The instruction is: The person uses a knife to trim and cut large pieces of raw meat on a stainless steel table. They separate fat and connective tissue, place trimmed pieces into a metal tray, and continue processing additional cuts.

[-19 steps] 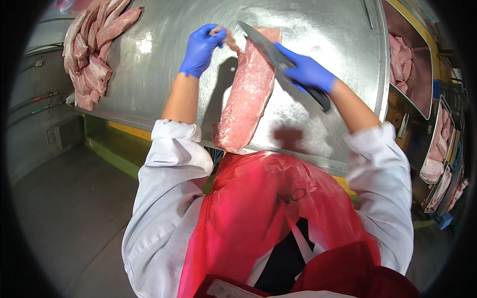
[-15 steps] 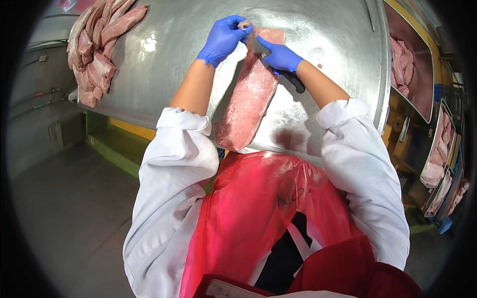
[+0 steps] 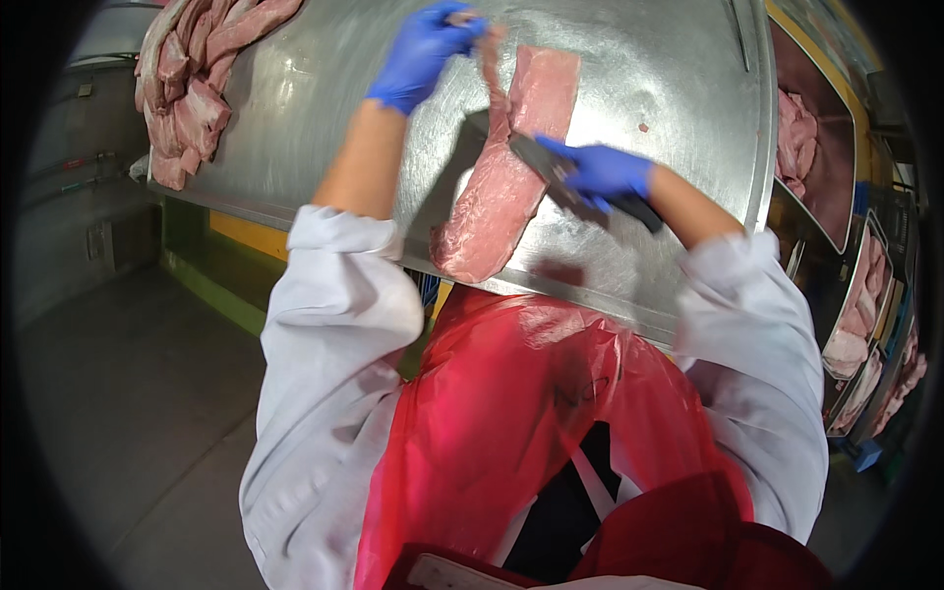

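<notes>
A long pale-pink slab of meat, like pork loin (image 3: 498, 218), lies lengthwise on the metal table in front of me. My left hand (image 3: 423, 59), in a blue glove, is closed on the upper end of a thin strip of meat (image 3: 495, 88). That strip is stretched upward from the slab's left side and stays joined to it near the middle. In my right hand (image 3: 608, 175), also blue-gloved, is a knife (image 3: 539, 159) with a dark handle. Its blade lies across the slab at the foot of the strip.
A pile of long meat pieces (image 3: 187, 93) rests at the table's (image 3: 324, 128) far left. Beyond the right edge stands a bin (image 3: 831, 177) with meat inside, and further trays of meat (image 3: 854, 305) sit below it. A small meat scrap (image 3: 643, 127) lies right of the slab.
My left hand has moved up and left, pulling the strip longer and away from the slab. My right hand has drawn the knife down and right along the slab.
</notes>
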Available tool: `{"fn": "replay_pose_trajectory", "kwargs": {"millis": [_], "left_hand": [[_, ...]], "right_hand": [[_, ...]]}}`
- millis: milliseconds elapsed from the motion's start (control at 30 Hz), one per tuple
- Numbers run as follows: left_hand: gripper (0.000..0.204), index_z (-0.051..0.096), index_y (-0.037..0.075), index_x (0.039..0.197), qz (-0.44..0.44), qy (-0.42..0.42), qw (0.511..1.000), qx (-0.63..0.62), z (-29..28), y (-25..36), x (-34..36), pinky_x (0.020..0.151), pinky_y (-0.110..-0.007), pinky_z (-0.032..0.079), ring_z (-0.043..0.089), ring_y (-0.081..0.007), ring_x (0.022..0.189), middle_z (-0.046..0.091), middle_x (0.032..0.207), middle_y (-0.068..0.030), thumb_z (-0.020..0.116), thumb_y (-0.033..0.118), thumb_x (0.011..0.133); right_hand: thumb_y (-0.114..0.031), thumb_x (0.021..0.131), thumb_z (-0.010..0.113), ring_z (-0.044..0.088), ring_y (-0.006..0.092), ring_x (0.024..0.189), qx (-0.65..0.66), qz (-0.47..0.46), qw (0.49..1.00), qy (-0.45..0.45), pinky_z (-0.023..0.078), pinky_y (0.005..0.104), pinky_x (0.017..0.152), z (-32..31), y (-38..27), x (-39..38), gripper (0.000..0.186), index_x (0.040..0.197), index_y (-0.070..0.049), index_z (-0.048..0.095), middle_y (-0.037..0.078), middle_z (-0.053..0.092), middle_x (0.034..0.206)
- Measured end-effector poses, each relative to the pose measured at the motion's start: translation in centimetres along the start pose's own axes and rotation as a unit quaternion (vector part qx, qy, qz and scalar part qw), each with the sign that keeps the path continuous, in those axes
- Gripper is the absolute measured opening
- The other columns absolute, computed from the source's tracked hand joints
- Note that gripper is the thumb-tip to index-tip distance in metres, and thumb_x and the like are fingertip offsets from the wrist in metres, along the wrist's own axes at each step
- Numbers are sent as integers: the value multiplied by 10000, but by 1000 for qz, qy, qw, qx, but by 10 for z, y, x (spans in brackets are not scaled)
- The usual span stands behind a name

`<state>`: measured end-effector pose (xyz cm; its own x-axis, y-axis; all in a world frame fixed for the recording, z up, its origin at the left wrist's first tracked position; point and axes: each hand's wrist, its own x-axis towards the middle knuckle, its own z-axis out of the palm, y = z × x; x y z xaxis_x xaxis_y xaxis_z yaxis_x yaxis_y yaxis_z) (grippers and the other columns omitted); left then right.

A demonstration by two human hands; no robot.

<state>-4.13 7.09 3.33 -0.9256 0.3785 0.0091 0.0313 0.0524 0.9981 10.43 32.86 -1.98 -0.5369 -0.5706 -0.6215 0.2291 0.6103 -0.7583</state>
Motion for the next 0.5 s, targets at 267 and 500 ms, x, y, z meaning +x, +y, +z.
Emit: {"fn": "replay_pose_trajectory", "kwargs": {"millis": [267,500], "left_hand": [[679,581,-13,1282,26,120,787,605,-208,-110,-96,822,-420,539,684,-309,996,704,1020,-181,808,146,662],[488,585,57,1220,-111,-279,813,498,-6,-89,-93,854,-448,526,655,-402,989,677,1062,-238,659,212,762]], "right_hand": [[-34,924,546,584,114,518,128,56,990,22,516,287,522,26,0,-125,786,1600,-278,226,54,629,696],[-32,912,556,547,93,558,338,-93,898,266,475,261,488,56,-5,41,787,1604,-221,231,37,604,786]]}}
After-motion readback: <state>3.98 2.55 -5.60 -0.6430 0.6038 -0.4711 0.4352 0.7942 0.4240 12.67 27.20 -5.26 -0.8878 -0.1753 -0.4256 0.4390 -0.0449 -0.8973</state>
